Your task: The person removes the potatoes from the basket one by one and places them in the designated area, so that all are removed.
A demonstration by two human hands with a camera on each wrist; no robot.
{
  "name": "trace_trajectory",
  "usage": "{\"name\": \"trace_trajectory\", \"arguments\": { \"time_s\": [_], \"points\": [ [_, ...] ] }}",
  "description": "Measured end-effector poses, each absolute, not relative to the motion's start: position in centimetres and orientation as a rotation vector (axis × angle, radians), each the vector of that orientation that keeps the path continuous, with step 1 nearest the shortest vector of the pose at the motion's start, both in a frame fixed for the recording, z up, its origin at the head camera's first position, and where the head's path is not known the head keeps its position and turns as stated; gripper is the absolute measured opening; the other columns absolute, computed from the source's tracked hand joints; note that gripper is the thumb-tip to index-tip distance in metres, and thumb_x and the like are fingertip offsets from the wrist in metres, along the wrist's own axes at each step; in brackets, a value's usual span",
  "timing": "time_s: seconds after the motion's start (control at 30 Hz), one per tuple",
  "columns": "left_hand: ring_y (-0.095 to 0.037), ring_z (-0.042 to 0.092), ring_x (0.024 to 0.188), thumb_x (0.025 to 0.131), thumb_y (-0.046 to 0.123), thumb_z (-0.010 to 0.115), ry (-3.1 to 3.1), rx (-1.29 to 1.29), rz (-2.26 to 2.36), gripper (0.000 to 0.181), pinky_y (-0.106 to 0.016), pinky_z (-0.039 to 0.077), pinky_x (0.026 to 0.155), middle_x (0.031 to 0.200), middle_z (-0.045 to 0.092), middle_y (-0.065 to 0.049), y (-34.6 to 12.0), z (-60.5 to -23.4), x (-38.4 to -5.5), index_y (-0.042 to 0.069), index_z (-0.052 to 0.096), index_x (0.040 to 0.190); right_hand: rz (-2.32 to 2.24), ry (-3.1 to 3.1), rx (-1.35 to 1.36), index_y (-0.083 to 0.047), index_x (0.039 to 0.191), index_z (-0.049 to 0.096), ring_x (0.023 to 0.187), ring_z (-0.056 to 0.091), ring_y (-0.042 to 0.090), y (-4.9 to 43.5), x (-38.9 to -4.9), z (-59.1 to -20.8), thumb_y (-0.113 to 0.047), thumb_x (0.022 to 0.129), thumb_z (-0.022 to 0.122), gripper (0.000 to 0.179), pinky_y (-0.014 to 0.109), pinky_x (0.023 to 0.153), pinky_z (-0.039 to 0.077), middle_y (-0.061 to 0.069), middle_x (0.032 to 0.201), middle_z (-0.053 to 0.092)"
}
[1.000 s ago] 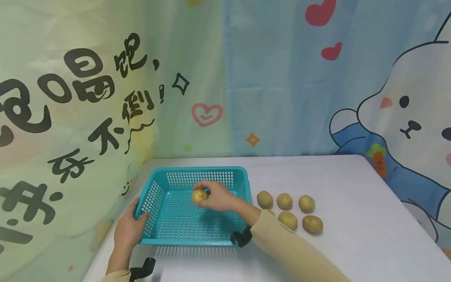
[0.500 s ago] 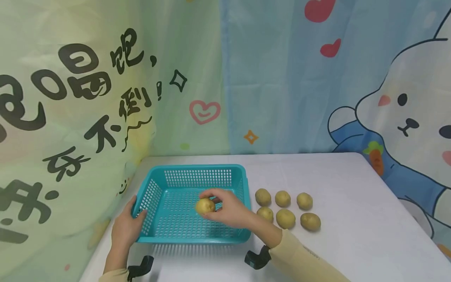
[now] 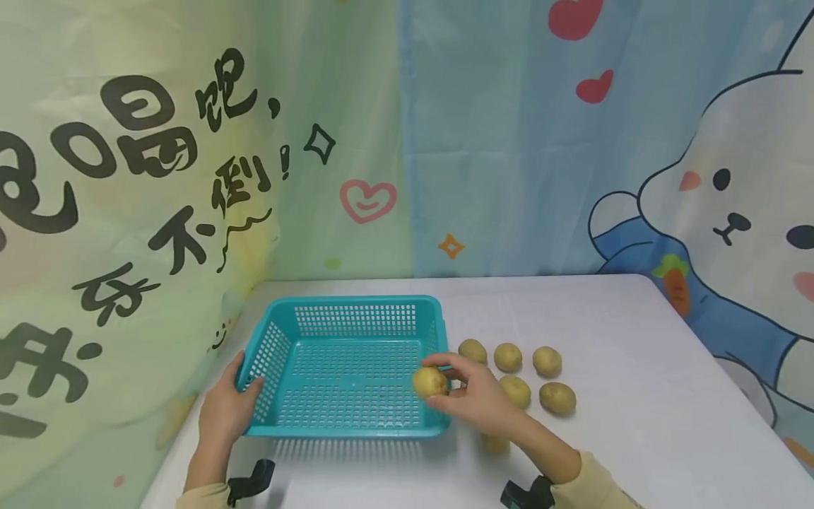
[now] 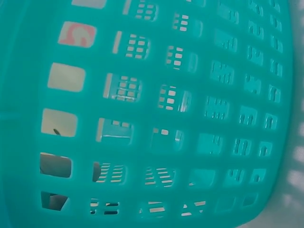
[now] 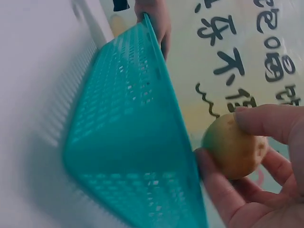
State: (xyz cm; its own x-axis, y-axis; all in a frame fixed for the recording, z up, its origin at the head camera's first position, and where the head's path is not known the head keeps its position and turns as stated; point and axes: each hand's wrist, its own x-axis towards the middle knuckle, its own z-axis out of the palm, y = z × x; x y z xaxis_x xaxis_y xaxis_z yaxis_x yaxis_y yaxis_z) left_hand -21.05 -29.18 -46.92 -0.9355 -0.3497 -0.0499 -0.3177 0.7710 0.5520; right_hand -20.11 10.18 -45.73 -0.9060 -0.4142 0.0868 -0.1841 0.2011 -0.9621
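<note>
My right hand (image 3: 477, 396) pinches a potato (image 3: 430, 382) between thumb and fingertips, just above the right rim of the turquoise plastic basket (image 3: 350, 433). In the right wrist view the potato (image 5: 232, 145) shows between the thumb and fingers, close beside the basket rim (image 5: 166, 85). My left hand (image 3: 225, 406) grips the left side of the basket, thumb over the rim. The perforated basket wall (image 4: 156, 109) fills most of the left wrist view, so the left fingers are hidden there. No potato shows inside the basket.
Several potatoes (image 3: 547, 361) lie on the white table (image 3: 649, 424) right of the basket, some partly behind the right hand. One potato (image 3: 495, 443) sits nearest the front, partly covered by the wrist. A printed curtain (image 3: 483, 141) hangs behind the table.
My right hand has carried the potato from over the middle of the basket rightwards to its right rim. The left hand keeps its grip on the basket's left side.
</note>
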Motion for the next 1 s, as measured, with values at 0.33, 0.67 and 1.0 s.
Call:
{"name": "trace_trajectory", "arguments": {
  "time_s": [0.33,0.67,1.0],
  "points": [
    [-0.048,0.052,0.111,0.098,0.028,0.052,-2.922,0.55,-0.904,0.069,-0.055,0.043,0.081,0.145,0.036,-0.036,-29.4,-47.1,-21.0,0.006,0.019,0.156,-1.93,2.344,-0.339,-0.009,0.13,0.056,0.122,0.054,0.035,15.4,-16.7,-47.8,-0.013,0.084,0.077,0.051,0.027,0.093,0.047,0.012,0.135,0.056],
    [-0.053,0.044,0.123,0.098,0.026,0.053,-2.907,0.568,-0.92,0.069,-0.06,0.04,0.09,0.147,0.035,-0.034,-29.3,-46.7,-21.1,0.007,0.02,0.156,-1.841,2.517,-0.068,-0.003,0.13,0.055,0.109,0.06,0.012,19.0,-13.8,-50.6,-0.012,0.083,0.076,0.052,0.026,0.085,0.052,0.014,0.135,0.054],
    [-0.054,0.045,0.121,0.098,0.025,0.053,-2.91,0.562,-0.893,0.069,-0.061,0.04,0.09,0.144,0.037,-0.036,-29.2,-46.6,-20.9,0.005,0.021,0.155,-1.65,2.654,0.146,-0.009,0.132,0.054,0.117,0.056,0.039,20.6,-12.3,-53.6,-0.012,0.082,0.078,0.056,0.031,0.08,0.055,0.019,0.14,0.051]
  ]
}}
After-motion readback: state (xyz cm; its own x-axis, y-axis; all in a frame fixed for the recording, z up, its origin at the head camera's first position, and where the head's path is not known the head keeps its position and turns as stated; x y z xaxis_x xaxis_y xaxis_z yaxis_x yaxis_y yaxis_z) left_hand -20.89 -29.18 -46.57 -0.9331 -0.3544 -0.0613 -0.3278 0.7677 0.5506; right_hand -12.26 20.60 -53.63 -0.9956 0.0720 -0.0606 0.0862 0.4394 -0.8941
